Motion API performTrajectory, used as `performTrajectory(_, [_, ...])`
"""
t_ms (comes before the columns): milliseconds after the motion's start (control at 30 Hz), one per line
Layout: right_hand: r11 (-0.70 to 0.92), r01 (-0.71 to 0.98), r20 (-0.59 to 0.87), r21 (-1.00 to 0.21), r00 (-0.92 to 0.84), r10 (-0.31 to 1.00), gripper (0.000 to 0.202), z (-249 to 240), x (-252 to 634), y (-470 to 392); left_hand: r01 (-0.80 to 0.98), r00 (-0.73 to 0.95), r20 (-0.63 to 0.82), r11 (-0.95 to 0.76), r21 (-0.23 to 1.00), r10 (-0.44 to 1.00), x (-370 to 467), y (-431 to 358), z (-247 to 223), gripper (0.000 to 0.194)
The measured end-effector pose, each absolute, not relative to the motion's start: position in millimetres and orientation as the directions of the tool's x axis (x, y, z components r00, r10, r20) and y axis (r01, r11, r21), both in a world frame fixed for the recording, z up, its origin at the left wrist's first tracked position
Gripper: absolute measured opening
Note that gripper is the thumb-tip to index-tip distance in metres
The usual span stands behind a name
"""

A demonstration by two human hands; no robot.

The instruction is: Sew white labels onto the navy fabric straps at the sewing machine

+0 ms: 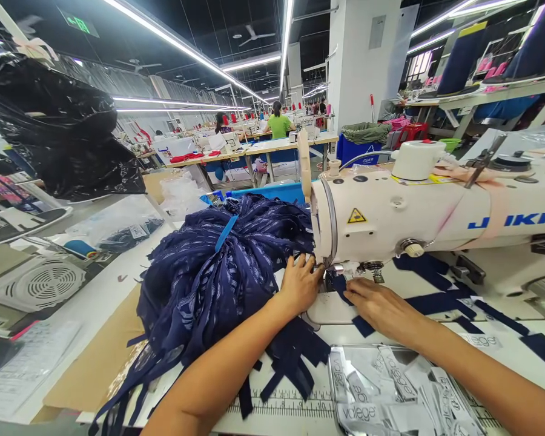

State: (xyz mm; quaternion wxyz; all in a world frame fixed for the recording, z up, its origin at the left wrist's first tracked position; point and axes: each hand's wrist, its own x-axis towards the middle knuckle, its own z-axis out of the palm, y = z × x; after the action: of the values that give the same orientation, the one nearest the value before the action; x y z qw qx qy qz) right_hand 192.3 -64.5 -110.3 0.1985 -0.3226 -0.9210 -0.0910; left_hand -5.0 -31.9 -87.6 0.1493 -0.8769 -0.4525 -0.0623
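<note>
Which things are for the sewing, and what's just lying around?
Probably for the sewing:
- Juki sewing machine
- navy fabric piece, at the right hand
- navy lace bundle
- white labels, maybe

Seemingly just lying around:
- printed papers
- cardboard
- blue thread spool

The left hand (300,284) is at the near side of the needle area of a white JUKI sewing machine (436,212), its fingers close to the presser foot. The right hand (375,306) holds a navy fabric strip (343,289) there. Left of the machine lies a large heap of navy lace pieces (222,272), bound with a bright blue tie (226,233). Cut navy strips (295,357) spread below the left hand. A clear tray (340,412) of printed "valege" labels (393,381) sits near right. Far off, a person in a green top (278,124) is among worktables.
</note>
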Motion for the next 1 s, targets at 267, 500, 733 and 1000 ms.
performTrajectory(267, [0.758, 0.647, 0.391, 0.082, -0.720, 0.573, 0.027, -111, 189, -65, 0.813, 0.581, 0.214, -0.549, -0.194, 0.785, -4, -32, -86, 0.026])
performTrajectory(500, [0.710, 0.695, 0.351, 0.115, -0.697, 0.625, 0.028, -109, 182, -68, 0.820, 0.570, 0.191, -0.540, -0.190, 0.799, -2, -28, -83, 0.026])
performTrajectory(733, [0.657, 0.733, 0.324, 0.175, -0.673, 0.665, 0.030, -105, 175, -68, 0.826, 0.561, 0.186, -0.530, -0.190, 0.807, 0, -21, -84, 0.026])
performTrajectory(1000, [0.670, 0.729, 0.371, 0.136, -0.665, 0.648, 0.028, -106, 181, -59, 0.832, 0.553, 0.223, -0.514, -0.209, 0.803, 0, -20, -85, 0.027])
